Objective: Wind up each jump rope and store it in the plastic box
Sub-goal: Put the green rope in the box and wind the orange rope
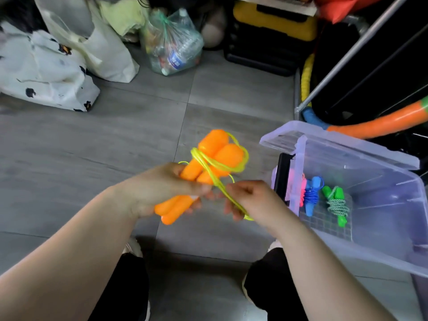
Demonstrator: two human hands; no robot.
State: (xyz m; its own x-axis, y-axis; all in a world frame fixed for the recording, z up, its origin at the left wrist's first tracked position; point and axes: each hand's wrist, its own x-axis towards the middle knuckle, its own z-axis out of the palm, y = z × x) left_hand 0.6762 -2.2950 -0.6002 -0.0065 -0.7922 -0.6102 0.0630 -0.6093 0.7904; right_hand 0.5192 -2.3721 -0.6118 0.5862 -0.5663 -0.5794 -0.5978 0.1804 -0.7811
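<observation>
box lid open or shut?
Open. The box shows wound ropes inside uncovered; its lid stands swung back behind.

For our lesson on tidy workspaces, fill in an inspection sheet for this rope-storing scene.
Surface: grey tiled floor.
Job's things: orange handles wrapped in yellow rope; plastic box open, holding pink, blue and green wound ropes.
Clutter: white bags, bag of bottles.
Grippers: left hand grips the handles; right hand pinches the rope.
Cables: nothing seen.
Surroundings: foam-covered hoop, yellow-black case.
</observation>
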